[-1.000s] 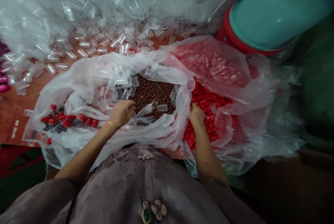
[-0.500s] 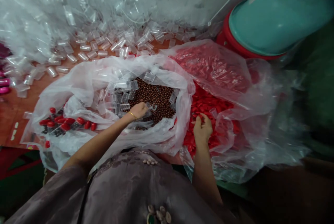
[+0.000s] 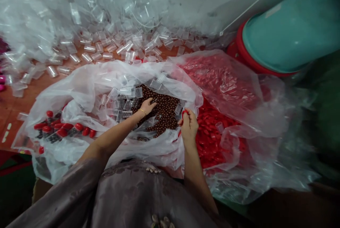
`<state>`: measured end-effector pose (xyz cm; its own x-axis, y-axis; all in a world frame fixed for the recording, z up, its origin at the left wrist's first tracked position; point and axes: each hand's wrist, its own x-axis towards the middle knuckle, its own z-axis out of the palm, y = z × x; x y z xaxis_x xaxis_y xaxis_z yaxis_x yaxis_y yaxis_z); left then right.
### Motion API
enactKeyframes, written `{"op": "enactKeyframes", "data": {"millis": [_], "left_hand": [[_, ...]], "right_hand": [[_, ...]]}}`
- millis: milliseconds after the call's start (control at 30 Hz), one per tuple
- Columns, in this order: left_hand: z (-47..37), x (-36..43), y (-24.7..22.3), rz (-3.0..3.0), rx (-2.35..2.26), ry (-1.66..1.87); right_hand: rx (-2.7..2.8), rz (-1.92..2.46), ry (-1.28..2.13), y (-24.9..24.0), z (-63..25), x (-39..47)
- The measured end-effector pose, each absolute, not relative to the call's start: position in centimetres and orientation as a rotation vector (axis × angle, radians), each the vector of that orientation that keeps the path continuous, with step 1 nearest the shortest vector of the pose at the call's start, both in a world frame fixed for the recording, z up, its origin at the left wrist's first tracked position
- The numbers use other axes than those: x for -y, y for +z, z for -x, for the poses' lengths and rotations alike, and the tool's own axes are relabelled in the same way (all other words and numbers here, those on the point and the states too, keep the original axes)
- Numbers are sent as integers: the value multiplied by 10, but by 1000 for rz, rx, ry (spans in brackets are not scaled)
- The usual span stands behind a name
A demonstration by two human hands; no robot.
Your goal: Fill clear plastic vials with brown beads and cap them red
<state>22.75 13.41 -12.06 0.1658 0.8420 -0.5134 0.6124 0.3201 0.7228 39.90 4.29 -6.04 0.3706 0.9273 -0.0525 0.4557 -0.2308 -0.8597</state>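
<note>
My left hand (image 3: 148, 106), with a thin bracelet at the wrist, is closed over a heap of small brown beads (image 3: 166, 109). A clear plastic tube, barely visible, seems to be between its fingertips. Between the thumb and fingers of my right hand (image 3: 189, 125) is a red cap (image 3: 184, 113), held above the right rim of the white plastic bag (image 3: 190, 95) around the beads. Loose red caps (image 3: 212, 136) fill another bag just right of this hand. Empty clear tubes (image 3: 127, 91) lie on the beads' left side.
Tubes with red caps (image 3: 62, 129) and dark contents rest on the bag at the left. Many clear tubes (image 3: 87, 56) are heaped along the back of the orange table (image 3: 29, 106). A teal tub (image 3: 289, 33) with a red rim stands back right.
My right hand has moved left from the red caps to the bead bag's rim, carrying a red cap. My left hand has shifted slightly, staying over the beads. The view has tilted slightly.
</note>
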Motion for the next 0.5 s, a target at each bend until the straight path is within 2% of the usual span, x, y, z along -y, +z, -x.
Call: {"op": "enactKeyframes", "data": {"millis": [200,333,500], "left_hand": [[-198,-121,-116,-1052,-1021,782],[-182,-108,-104,-1025,-867,734],[-174,-93,-82,-1038,-749,637]], "right_hand": [[639,1698,1152,-55,-383,-35],[394,1606,1451,-49,-367,-35],[403,1470,1634,-30,-355,-38]]}}
